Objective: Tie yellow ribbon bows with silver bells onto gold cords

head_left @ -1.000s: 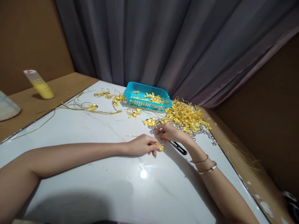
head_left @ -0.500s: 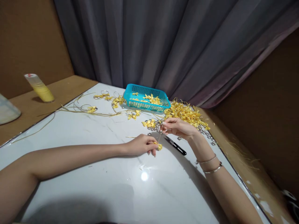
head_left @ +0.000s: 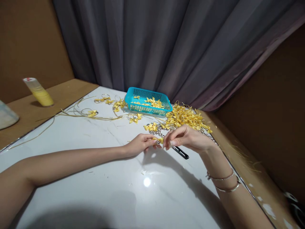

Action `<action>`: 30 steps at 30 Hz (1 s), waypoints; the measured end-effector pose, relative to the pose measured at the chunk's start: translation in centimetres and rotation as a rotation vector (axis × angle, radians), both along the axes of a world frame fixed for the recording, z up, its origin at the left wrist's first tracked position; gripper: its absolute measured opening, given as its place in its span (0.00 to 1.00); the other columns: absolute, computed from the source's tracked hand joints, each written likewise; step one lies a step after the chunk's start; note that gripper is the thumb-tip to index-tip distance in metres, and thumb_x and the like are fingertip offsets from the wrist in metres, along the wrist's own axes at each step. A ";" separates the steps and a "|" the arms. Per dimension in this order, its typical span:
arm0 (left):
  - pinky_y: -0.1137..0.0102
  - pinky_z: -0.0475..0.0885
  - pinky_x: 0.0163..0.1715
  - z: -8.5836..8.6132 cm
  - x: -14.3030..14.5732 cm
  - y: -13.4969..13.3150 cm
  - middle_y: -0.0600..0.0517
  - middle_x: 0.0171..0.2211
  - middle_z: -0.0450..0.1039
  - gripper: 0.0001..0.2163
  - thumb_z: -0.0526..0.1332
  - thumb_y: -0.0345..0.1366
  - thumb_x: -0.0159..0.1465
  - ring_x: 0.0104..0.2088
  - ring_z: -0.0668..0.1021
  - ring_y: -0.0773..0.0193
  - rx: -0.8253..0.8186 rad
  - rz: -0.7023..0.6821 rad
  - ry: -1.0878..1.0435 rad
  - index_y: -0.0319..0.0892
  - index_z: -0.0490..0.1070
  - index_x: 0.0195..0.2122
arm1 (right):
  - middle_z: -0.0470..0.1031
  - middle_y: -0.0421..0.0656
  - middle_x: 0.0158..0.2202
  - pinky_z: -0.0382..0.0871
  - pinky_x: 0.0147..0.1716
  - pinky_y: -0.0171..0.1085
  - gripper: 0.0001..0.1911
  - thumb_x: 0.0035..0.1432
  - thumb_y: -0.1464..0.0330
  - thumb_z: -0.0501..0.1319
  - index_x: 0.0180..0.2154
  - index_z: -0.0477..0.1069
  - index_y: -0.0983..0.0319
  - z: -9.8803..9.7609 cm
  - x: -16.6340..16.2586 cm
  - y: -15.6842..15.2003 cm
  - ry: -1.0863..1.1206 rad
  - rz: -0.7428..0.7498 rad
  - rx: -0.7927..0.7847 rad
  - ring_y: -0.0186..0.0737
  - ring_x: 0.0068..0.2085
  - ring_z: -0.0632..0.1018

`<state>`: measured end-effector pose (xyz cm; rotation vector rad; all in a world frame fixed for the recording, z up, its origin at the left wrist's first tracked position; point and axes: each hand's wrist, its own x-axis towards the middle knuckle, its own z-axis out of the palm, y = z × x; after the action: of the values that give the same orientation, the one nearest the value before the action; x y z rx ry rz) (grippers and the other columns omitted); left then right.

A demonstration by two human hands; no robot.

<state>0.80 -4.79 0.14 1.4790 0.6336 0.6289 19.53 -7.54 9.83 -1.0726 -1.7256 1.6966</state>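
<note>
My left hand is closed, pinching a small yellow ribbon bow with a shiny silver bead at it. Just to its right is my right hand, fingers bent downward with thumb and fingertips close together beside the bow. Whatever lies between those fingertips is too small to make out. Under the right hand, a black-handled tool lies on the white tabletop, its front end hidden. Loose silver beads and more yellow bows lie just beyond the hands.
A blue plastic basket at the back holds yellow bows. Beside it on the right is a heap of yellow bows with cords. Gold cords stretch across the left. A tube of yellow material stands on the wooden surface.
My right hand has come down and slightly right, from above the bow to beside it. My left hand has raised the bow a little, and the silver bead now shows at it.
</note>
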 end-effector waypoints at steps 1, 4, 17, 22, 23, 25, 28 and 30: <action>0.75 0.64 0.24 0.0 0.0 0.0 0.48 0.32 0.74 0.14 0.58 0.44 0.60 0.29 0.72 0.67 0.001 0.018 -0.013 0.36 0.72 0.36 | 0.77 0.42 0.25 0.69 0.36 0.40 0.06 0.44 0.65 0.69 0.23 0.77 0.61 -0.5 -0.1 -0.1 0.022 -0.028 -0.033 0.37 0.31 0.76; 0.74 0.65 0.27 -0.2 0.1 -0.1 0.48 0.32 0.73 0.16 0.58 0.45 0.59 0.31 0.72 0.66 0.002 0.045 -0.070 0.36 0.72 0.38 | 0.77 0.41 0.23 0.68 0.29 0.36 0.09 0.42 0.63 0.70 0.23 0.77 0.62 -2.1 -0.5 -0.8 0.079 -0.153 -0.108 0.32 0.22 0.74; 0.72 0.63 0.32 0.2 -0.2 0.1 0.48 0.35 0.74 0.15 0.64 0.44 0.55 0.31 0.69 0.67 -0.190 0.108 -0.160 0.37 0.75 0.36 | 0.79 0.43 0.30 0.68 0.39 0.38 0.15 0.40 0.66 0.71 0.34 0.77 0.63 -6.5 -0.5 -2.9 0.190 -0.452 -0.205 0.34 0.29 0.76; 0.72 0.61 0.31 -0.1 -0.2 0.2 0.48 0.32 0.74 0.16 0.63 0.45 0.55 0.29 0.70 0.67 -0.194 0.096 -0.103 0.36 0.74 0.34 | 0.79 0.43 0.29 0.66 0.44 0.41 0.10 0.41 0.64 0.70 0.29 0.76 0.61 -6.1 -1.0 -3.4 0.104 -0.573 -0.114 0.39 0.36 0.77; 0.72 0.61 0.31 -0.1 -0.2 0.2 0.48 0.33 0.74 0.15 0.63 0.45 0.56 0.29 0.70 0.67 -0.198 0.087 -0.102 0.36 0.74 0.34 | 0.79 0.42 0.28 0.66 0.44 0.41 0.10 0.41 0.64 0.70 0.29 0.77 0.61 -6.1 -1.0 -3.5 0.081 -0.586 -0.096 0.39 0.35 0.77; 0.72 0.61 0.31 -0.1 -0.2 0.2 0.48 0.32 0.74 0.15 0.63 0.45 0.56 0.29 0.70 0.67 -0.193 0.075 -0.106 0.36 0.73 0.33 | 0.78 0.42 0.27 0.66 0.41 0.40 0.09 0.43 0.64 0.68 0.30 0.77 0.61 -6.1 -1.1 -3.6 0.034 -0.588 -0.063 0.37 0.33 0.76; 0.72 0.61 0.32 0.1 -0.1 0.1 0.49 0.31 0.74 0.13 0.62 0.44 0.57 0.29 0.70 0.68 -0.183 0.063 -0.101 0.36 0.71 0.30 | 0.77 0.42 0.25 0.66 0.29 0.35 0.09 0.46 0.63 0.67 0.29 0.77 0.62 -6.1 -1.2 -3.7 -0.027 -0.561 -0.036 0.32 0.25 0.73; 0.72 0.61 0.31 0.3 -0.1 0.0 0.50 0.29 0.74 0.13 0.62 0.43 0.57 0.29 0.71 0.68 -0.180 0.055 -0.098 0.36 0.70 0.29 | 0.76 0.42 0.23 0.63 0.22 0.33 0.10 0.47 0.62 0.66 0.28 0.76 0.63 -6.0 -1.5 -3.8 -0.042 -0.549 -0.039 0.30 0.20 0.69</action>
<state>0.68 -4.82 0.40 1.2598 0.6395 0.6653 18.08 -11.37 3.81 -1.4450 -1.2614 1.3652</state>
